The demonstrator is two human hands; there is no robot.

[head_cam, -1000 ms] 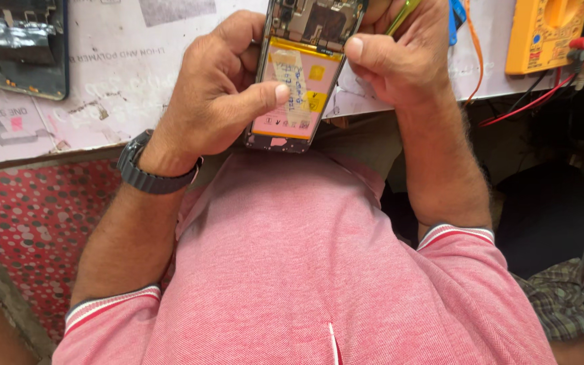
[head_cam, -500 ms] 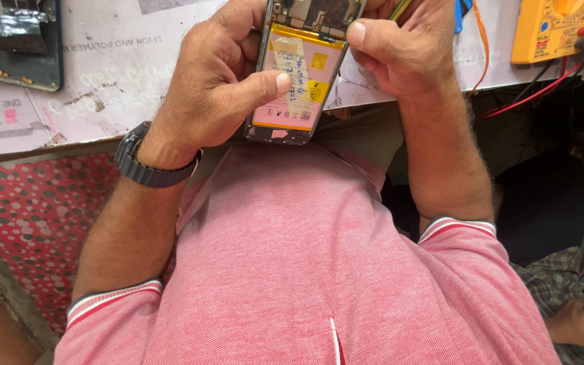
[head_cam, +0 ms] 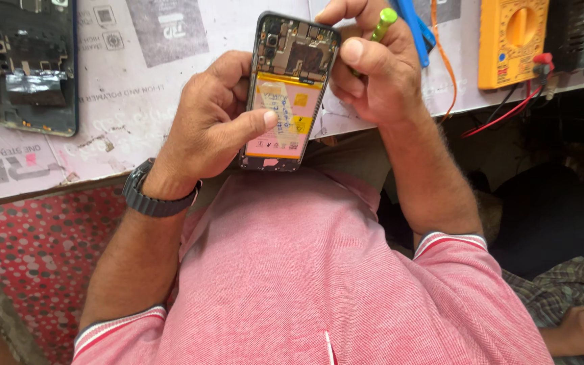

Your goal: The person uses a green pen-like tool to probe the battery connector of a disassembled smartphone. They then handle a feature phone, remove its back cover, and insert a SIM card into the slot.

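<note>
The left hand (head_cam: pixel 207 128) clasps the opened black smartphone with its pink-and-yellow battery (head_cam: pixel 285 101) above the paper-covered bench, while the right hand (head_cam: pixel 373 71), fist closed around a green-handled screwdriver (head_cam: pixel 381 20), steadies its edge—apparently mid-disassembly, needing precise tip placement.

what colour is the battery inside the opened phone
Pink, with a yellow strip along its top edge and small yellow labels: the battery shows in the head view.

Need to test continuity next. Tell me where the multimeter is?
The yellow multimeter lies at the head view's upper right on the bench, just right of the right hand.
</note>
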